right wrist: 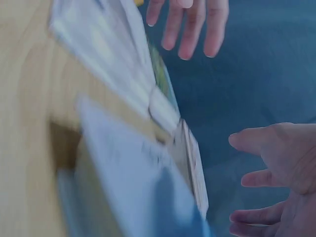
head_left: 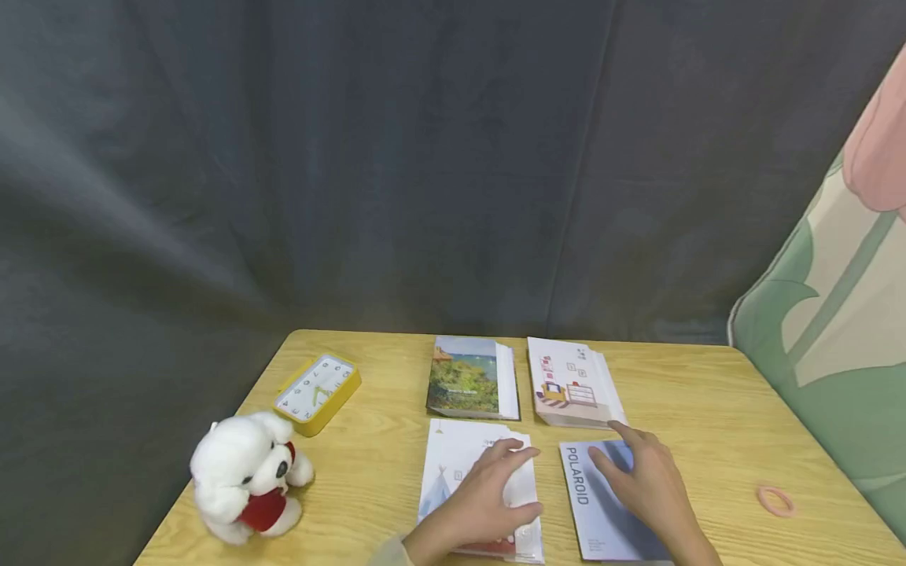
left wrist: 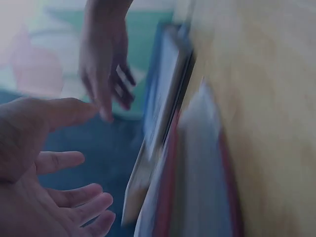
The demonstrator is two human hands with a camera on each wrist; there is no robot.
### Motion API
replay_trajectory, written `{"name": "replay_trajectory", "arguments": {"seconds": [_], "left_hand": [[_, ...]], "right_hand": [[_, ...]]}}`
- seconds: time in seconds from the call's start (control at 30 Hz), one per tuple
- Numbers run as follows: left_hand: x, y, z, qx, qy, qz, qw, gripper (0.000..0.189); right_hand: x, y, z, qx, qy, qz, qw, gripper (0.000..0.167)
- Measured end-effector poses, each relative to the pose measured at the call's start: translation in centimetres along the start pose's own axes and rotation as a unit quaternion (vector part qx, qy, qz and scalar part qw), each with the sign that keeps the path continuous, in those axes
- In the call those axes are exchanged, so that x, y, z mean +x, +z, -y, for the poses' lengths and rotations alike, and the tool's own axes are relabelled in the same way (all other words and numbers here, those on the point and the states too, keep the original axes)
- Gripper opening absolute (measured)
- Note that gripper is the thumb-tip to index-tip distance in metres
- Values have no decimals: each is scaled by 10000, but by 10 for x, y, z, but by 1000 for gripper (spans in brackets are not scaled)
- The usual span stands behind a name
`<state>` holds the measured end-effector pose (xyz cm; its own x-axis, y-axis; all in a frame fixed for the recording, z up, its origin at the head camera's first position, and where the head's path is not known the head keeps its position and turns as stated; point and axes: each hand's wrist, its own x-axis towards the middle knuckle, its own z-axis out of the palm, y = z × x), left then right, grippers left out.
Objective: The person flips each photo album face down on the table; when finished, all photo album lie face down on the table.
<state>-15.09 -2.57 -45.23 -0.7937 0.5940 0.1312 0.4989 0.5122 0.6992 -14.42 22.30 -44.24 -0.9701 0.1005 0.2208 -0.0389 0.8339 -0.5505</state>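
Note:
My left hand (head_left: 488, 495) is over a white photo album (head_left: 449, 444) with a tent drawing, its fingers spread and loosely bent around nothing. Over the blue-white album marked POLAROID (head_left: 598, 531) is my right hand (head_left: 647, 475), thumb and fingers apart. In the left wrist view the left hand (left wrist: 49, 182) is raised off the blurred albums. The right wrist view shows the right hand (right wrist: 281, 173) likewise empty, above the POLAROID album (right wrist: 128, 163). Behind these lie a landscape-cover photo album (head_left: 463, 377) and a white album with a furniture drawing (head_left: 566, 365).
A white plush dog (head_left: 241, 472) with a red heart sits at the table's left. A yellow clock (head_left: 318, 393) lies behind it. On the right is a pink ring (head_left: 776, 501). A dark curtain (head_left: 425, 157) hangs behind the wooden table (head_left: 708, 393).

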Motion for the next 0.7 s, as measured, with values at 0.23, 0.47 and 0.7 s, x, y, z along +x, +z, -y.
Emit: {"name": "replay_trajectory", "arguments": {"seconds": [0.23, 0.47, 0.7], "left_hand": [[-18, -22, 35, -56, -327, -684, 9971, 69], [-46, -23, 61, -493, -1386, -907, 9849, 117], [-60, -21, 69, -971, -1696, -1507, 9691, 118]], "right_hand": [[16, 29, 30, 323, -343, 296, 9984, 57], [20, 61, 45, 387, -414, 837, 9949, 56], [20, 81, 54, 476, -713, 993, 9914, 53]]}}
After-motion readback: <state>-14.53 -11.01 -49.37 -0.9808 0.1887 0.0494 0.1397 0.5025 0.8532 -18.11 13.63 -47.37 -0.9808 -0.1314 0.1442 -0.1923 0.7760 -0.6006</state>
